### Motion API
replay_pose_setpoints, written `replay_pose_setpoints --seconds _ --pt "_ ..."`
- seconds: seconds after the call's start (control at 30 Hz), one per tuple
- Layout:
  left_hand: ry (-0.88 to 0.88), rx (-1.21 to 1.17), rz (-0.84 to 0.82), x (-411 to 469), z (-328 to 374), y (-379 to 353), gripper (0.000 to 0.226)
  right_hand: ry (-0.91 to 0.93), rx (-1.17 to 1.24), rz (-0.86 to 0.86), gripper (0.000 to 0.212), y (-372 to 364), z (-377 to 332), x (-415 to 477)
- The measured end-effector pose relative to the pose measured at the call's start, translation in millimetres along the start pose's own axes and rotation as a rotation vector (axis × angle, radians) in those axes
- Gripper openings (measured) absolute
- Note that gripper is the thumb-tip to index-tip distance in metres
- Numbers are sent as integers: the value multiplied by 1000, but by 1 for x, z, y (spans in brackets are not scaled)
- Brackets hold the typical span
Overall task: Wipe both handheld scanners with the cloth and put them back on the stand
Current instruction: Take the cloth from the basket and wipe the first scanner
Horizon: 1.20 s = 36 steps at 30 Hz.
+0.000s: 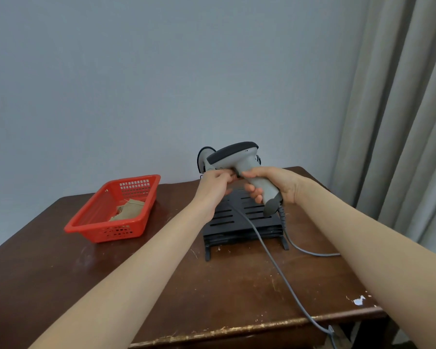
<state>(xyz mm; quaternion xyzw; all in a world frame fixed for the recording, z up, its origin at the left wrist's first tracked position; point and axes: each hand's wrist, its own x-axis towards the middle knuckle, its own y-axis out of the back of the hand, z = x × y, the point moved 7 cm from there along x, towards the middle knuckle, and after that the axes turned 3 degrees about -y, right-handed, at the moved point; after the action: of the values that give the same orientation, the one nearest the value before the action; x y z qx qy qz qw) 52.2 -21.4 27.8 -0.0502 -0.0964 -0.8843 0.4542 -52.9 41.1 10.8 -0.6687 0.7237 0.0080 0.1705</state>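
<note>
My right hand (269, 185) grips the handle of a grey scanner (237, 154) with a dark top, held above the black slotted stand (239, 222). My left hand (215, 180) reaches to the front of that scanner near its trigger, fingers curled against it. A second scanner (204, 157) sits behind at the back of the stand, mostly hidden. A beige cloth (127, 211) lies in the red basket (91, 222) to the left. Grey cables (275, 263) run from the scanners across the table.
The brown wooden table (111, 285) ends in a worn front edge near me. A grey curtain (400, 122) hangs at the right, close to the table's right corner. A blue-grey wall stands behind.
</note>
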Motion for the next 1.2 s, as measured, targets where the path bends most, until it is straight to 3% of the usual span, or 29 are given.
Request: replay_pose_setpoints --seconds 0.1,0.4,0.53,1.2 --pt "28 8 28 -1 -3 16 31 15 -10 -39 14 -3 2 2" --pt "55 -101 265 5 -7 65 22 39 -87 -69 34 -9 5 8" --pt "54 -108 291 4 -6 67 19 14 -115 -51 21 -8 10 10" --pt "83 -156 315 10 -22 82 27 11 -198 -119 40 -8 14 12"
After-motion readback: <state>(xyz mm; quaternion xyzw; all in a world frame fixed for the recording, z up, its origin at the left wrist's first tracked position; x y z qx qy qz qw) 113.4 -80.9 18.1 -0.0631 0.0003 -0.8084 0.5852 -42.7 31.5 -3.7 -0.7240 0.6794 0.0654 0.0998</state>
